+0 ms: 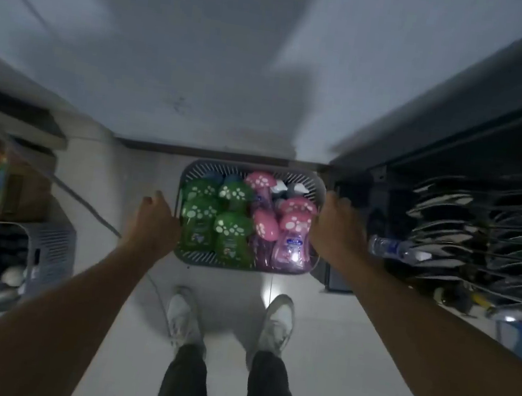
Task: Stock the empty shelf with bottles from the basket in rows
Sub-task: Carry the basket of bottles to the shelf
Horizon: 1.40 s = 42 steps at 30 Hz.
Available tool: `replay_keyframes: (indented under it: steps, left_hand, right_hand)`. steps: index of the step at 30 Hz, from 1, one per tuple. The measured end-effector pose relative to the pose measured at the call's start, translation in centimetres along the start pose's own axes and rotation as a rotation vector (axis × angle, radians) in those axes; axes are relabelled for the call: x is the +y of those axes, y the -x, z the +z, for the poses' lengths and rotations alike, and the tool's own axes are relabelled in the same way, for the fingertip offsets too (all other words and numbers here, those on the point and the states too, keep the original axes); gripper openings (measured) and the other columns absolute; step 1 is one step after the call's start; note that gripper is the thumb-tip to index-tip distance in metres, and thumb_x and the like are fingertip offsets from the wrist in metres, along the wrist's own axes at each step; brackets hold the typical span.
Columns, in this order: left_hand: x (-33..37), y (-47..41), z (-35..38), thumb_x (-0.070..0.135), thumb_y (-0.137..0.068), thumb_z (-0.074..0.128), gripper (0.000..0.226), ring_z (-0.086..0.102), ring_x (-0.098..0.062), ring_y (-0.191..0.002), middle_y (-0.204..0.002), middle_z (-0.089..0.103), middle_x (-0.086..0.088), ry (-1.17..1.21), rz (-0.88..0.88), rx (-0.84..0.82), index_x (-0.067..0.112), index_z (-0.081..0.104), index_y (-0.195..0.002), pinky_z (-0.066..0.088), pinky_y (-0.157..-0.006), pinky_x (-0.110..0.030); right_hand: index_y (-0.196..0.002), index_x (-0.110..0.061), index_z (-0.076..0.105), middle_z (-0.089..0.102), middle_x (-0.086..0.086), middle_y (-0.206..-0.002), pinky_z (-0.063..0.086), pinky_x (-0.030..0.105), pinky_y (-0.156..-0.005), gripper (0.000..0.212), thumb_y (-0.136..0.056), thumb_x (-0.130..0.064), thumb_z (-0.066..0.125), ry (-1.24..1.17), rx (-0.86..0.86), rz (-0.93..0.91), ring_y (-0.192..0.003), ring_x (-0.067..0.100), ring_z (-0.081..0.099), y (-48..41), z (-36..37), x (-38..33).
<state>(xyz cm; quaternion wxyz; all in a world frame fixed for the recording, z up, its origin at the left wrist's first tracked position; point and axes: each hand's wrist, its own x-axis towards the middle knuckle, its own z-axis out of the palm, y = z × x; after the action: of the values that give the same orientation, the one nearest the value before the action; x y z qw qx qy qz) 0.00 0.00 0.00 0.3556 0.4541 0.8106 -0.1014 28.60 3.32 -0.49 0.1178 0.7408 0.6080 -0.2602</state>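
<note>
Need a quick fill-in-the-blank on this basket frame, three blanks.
In the grey slatted plastic basket, the paw-print-capped bottles nearest the left hand are ____.
The capped bottles nearest the right hand are ____.
The person's shoes below the basket are ____.
Missing: green; pink; white.

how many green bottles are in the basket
4 green bottles, all in the left half of the basket: back left, back right, front left, front right. Others may be hidden underneath.
</note>
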Motion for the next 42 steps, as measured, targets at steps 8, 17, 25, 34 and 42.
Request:
replay_keyframes:
  steps: [8, 17, 25, 34, 42]
  left_hand:
    - [-2.0, -6.9, 7.1, 0.003, -0.094, 0.060, 0.042, 0.056, -0.048, -0.113, -0.128, 0.052, -0.031, -0.036, -0.004, -0.025, -0.005, 0.039, -0.129, 0.045, -0.079, -0.046]
    - [-3.0, -10.9, 10.5, 0.003, -0.093, 0.060, 0.033, 0.062, -0.051, -0.104, -0.113, 0.061, -0.031, -0.107, -0.005, 0.075, -0.008, 0.047, -0.122, 0.052, -0.078, -0.052]
    - [-2.7, -10.7, 11.2, 0.004, -0.094, 0.060, 0.027, 0.063, -0.050, -0.100, -0.107, 0.062, -0.029, -0.181, -0.058, 0.155, -0.009, 0.054, -0.117, 0.045, -0.064, -0.043]
    - [-2.9, -8.3, 10.4, 0.008, -0.093, 0.065, 0.021, 0.068, -0.039, -0.082, -0.093, 0.066, -0.022, -0.210, 0.001, 0.125, -0.008, 0.064, -0.107, 0.050, -0.059, -0.037]
    - [-1.5, -2.5, 6.7, 0.014, -0.089, 0.069, 0.019, 0.059, -0.029, -0.067, -0.082, 0.062, -0.013, -0.266, 0.081, 0.076, -0.004, 0.066, -0.095, 0.049, -0.055, -0.036]
  right_hand:
    - [-0.133, 0.000, 0.040, 0.061, 0.023, -0.118, 0.056, 0.046, -0.082, 0.051, -0.093, -0.015, 0.067, 0.179, -0.057, 0.033, -0.103, 0.039, 0.065, -5.4, 8.1, 3.9]
    - [-0.131, 0.003, 0.040, 0.062, 0.026, -0.121, 0.051, 0.047, -0.090, 0.046, -0.094, -0.011, 0.064, 0.073, -0.110, 0.011, -0.110, 0.045, 0.062, -8.0, 10.9, 5.5]
    - [-0.126, 0.003, 0.041, 0.062, 0.028, -0.118, 0.054, 0.050, -0.086, 0.047, -0.091, -0.009, 0.069, -0.017, -0.032, 0.069, -0.107, 0.048, 0.063, -8.0, 11.6, 5.1]
    - [-0.124, 0.000, 0.040, 0.062, 0.026, -0.118, 0.055, 0.050, -0.084, 0.051, -0.087, -0.009, 0.073, -0.101, -0.049, 0.144, -0.105, 0.047, 0.064, -5.4, 10.4, 5.4]
    - [-0.124, -0.003, 0.042, 0.063, 0.024, -0.116, 0.056, 0.049, -0.086, 0.051, -0.086, -0.012, 0.074, -0.140, -0.063, 0.251, -0.104, 0.044, 0.064, 1.9, 5.9, 7.2]
